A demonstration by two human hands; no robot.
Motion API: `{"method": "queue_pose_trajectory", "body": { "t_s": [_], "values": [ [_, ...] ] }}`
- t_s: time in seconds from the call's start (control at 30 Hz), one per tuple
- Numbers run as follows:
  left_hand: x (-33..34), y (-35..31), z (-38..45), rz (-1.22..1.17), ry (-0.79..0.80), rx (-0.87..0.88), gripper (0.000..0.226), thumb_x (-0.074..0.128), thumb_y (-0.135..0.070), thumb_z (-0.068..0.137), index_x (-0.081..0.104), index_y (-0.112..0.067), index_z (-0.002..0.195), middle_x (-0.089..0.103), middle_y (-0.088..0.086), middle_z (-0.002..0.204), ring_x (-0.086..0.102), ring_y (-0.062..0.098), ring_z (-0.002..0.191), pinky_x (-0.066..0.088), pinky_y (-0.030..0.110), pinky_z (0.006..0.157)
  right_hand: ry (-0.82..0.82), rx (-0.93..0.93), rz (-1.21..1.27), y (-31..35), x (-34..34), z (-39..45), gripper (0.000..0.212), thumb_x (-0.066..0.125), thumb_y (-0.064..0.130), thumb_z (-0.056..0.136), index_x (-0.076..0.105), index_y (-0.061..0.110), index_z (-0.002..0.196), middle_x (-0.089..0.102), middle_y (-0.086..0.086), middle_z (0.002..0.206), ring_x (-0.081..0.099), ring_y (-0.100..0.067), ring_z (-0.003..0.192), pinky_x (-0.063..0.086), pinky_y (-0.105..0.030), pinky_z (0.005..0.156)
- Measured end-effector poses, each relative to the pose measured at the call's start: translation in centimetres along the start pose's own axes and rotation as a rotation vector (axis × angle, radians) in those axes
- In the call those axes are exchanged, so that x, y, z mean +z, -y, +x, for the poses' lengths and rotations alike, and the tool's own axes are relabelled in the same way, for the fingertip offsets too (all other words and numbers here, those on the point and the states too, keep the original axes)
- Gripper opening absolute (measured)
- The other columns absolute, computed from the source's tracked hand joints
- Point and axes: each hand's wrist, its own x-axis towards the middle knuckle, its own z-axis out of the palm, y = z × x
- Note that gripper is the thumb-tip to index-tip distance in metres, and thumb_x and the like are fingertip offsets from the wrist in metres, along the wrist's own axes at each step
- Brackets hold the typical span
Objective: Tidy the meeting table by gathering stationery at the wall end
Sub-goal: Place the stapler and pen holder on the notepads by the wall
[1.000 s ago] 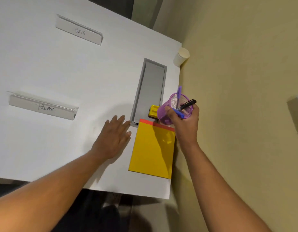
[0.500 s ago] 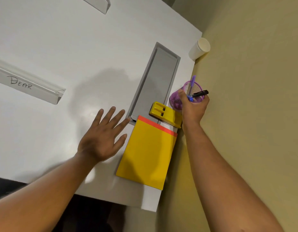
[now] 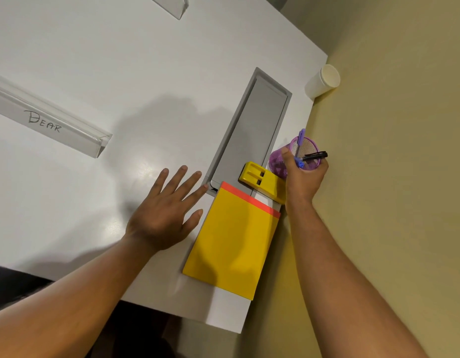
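A person's two bare forearms reach over a white tabletop (image 3: 94, 60) that ends against a yellow-green wall (image 3: 391, 125).

The right hand (image 3: 302, 180) has its grip clamped on a purple mesh pen cup (image 3: 298, 158), thumb hooked over the near rim and fingers curled round the wall side. The cup sits at the tabletop's wall edge, tilted toward the wall. A purple pen (image 3: 300, 142) stands in it, and a black marker (image 3: 315, 156) lies across its mouth just above the fingers.

Just left of that grip, touching the cup's base, lies a yellow block-shaped stationery item (image 3: 265, 180) with two slots; I cannot tell what it is. Below it, left of the right wrist, a yellow notepad (image 3: 231, 244) with an orange top strip lies flat.

The left hand (image 3: 167, 213) rests palm down on the tabletop, fingers straight and spread, its grip apart and holding nothing. Its thumb is just beside the notepad's left edge.

Beyond both hands, a grey recessed cable hatch (image 3: 254, 125) runs away from the notepad. Farther along the wall, well beyond the right grip, stands a white cup (image 3: 321, 81). Far to the left of the left hand lies a clear name stand (image 3: 48, 122) lettered "DEAR", and a second clear stand (image 3: 172, 5) shows at the top edge.
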Motion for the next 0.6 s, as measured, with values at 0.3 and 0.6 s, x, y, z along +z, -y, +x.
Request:
{"method": "queue_pose_trajectory", "body": {
  "t_s": [0.3, 0.6],
  "values": [
    [0.5, 0.1, 0.0, -0.017, -0.023, 0.012, 0.070, 0.013, -0.061, 0.106, 0.019, -0.027, 0.167, 0.009, 0.004, 0.176, 0.003, 0.030, 0.163, 0.013, 0.060, 0.129, 0.002, 0.002, -0.025, -0.6, -0.1, -0.3, 0.097, 0.091, 0.033, 0.079, 0.034, 0.018, 0.157, 0.050, -0.005, 0.153, 0.054, -0.020, 0.134, 0.050, -0.003, 0.076],
    [0.3, 0.0, -0.4, -0.095, -0.037, 0.004, 0.071, 0.010, -0.064, 0.106, 0.013, -0.028, 0.167, 0.006, -0.001, 0.177, -0.002, 0.024, 0.164, 0.007, 0.058, 0.130, 0.066, 0.004, -0.085, 1.0, -1.5, -7.0, 0.134, 0.094, 0.039, 0.075, -0.003, 0.029, 0.167, 0.017, -0.003, 0.175, 0.025, -0.021, 0.159, 0.030, -0.025, 0.114]
  ]
}}
